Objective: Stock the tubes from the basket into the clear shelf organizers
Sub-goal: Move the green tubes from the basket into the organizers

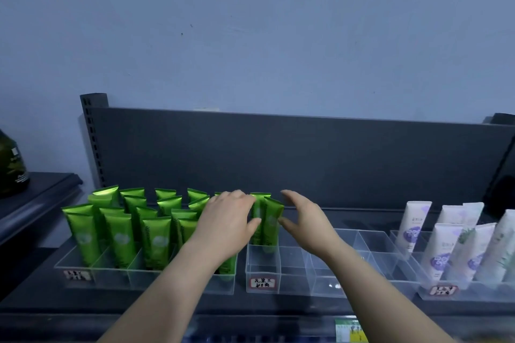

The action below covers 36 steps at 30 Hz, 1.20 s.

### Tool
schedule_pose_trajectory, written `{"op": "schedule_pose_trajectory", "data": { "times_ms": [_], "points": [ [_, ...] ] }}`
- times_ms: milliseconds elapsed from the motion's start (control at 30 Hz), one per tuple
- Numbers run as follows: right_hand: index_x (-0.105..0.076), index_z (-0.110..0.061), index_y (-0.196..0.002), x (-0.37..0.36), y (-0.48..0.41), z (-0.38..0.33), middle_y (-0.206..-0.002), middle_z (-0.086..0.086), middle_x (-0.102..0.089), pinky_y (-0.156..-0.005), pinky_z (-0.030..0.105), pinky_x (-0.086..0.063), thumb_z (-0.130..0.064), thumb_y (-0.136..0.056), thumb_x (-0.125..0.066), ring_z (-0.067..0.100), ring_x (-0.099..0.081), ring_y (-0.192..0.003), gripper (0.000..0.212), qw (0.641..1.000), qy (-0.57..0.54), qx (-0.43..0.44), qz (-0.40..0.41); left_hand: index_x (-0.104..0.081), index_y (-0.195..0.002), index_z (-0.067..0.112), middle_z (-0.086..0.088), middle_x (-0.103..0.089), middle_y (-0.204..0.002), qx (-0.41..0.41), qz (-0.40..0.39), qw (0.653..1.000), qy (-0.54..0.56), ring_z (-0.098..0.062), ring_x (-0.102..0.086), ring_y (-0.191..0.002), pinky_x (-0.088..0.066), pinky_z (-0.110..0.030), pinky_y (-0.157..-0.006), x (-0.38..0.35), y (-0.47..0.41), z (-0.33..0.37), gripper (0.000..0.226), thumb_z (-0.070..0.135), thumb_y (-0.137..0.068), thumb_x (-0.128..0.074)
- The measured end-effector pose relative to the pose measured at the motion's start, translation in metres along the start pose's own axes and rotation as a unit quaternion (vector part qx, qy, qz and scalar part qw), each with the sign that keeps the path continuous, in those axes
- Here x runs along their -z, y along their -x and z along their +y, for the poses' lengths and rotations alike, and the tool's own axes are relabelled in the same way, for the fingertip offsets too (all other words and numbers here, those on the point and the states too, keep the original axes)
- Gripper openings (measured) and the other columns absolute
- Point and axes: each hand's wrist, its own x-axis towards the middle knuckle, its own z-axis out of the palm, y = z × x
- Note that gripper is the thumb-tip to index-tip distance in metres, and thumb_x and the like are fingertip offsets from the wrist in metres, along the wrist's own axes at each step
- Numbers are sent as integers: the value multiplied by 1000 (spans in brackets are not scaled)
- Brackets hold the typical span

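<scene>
Bottle (pixel 11 167) stands at 9 o'clock, off the shelf (pixel 167 303). Left organizer (pixel 75 266) is packed with upright green tubes (pixel 119 237), which crowd the left hand (pixel 225 220) from 9 o'clock. Its fingers pinch two tubes (pixel 270 220) standing in the middle organizer (pixel 262 262), left column. Right hand (pixel 303 220) is at their 3 o'clock, fingers wide, thumb just beside. White tubes (pixel 446 245) stand farther toward 3 o'clock.
</scene>
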Motion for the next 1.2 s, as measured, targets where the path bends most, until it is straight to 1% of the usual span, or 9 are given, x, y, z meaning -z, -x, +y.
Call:
{"op": "schedule_pose_trajectory", "data": {
  "times_ms": [100,300,400,500,600,700,900,1067,1200],
  "points": [
    [-35,-19,-145,12,14,-1,-148,-4,-40,-110,24,-29,-30,-92,-58,13,-36,-136,59,998,52,11,30,-52,-128,25,6,-56,-127,-8,2,1000,-4,-16,-50,-118,-38,-33,-103,-1,2,4,40,45,-94,-47],
    [-36,-17,-144,37,62,14,-148,-1,-39,-115,27,-20,-32,-94,-55,16,-32,-137,56,989,132,0,71,-49,-132,27,8,-54,-131,-48,6,999,15,-16,-49,-122,-35,-33,-106,-13,6,32,43,48,-94,-46],
    [-38,-15,-143,51,88,29,-147,0,-41,-115,28,-19,-30,-94,-55,18,-34,-136,55,985,149,-21,83,-48,-134,26,8,-53,-133,-71,5,997,40,-16,-48,-123,-34,-32,-106,-22,9,57,46,48,-94,-46],
    [-39,-16,-142,65,113,45,-145,0,-43,-114,29,-23,-30,-93,-56,18,-37,-134,54,981,163,-39,96,-52,-132,22,5,-55,-131,-91,11,993,79,-20,-49,-122,-33,-34,-104,-26,11,85,45,44,-93,-51],
    [-40,-18,-142,81,139,64,-144,-3,-45,-112,28,-26,-33,-93,-56,16,-37,-133,54,978,168,-60,110,-50,-134,24,7,-53,-134,-117,8,989,89,-19,-48,-124,-32,-33,-104,-30,11,116,45,44,-94,-49],
    [-41,-19,-142,98,166,83,-144,-4,-45,-113,26,-24,-32,-93,-57,14,-36,-134,53,974,175,-80,118,-47,-136,26,9,-50,-136,-146,-3,984,99,-17,-46,-125,-31,-31,-105,-36,13,152,45,44,-95,-46],
    [-45,-20,-140,139,233,133,-141,-4,-48,-112,26,-24,-31,-91,-59,15,-39,-132,52,967,189,-122,121,-57,-125,22,2,-58,-126,-194,-25,971,141,-23,-51,-118,-36,-34,-99,-56,29,243,38,40,-92,-53],
    [-57,-13,-129,183,304,183,-126,2,-61,-104,34,-38,-23,-85,-66,23,-53,-118,45,958,198,-165,126,-57,-125,23,2,-60,-121,-230,-51,959,158,-23,-53,-115,-38,-35,-96,-80,43,331,38,41,-92,-54],
    [-53,-16,-133,215,365,235,-132,-1,-56,-106,29,-31,-26,-88,-62,19,-48,-123,46,948,214,-210,105,-59,-119,24,4,-61,-118,-251,-78,951,162,-21,-53,-113,-39,-34,-94,-104,59,405,34,43,-92,-52]
  ]
}}
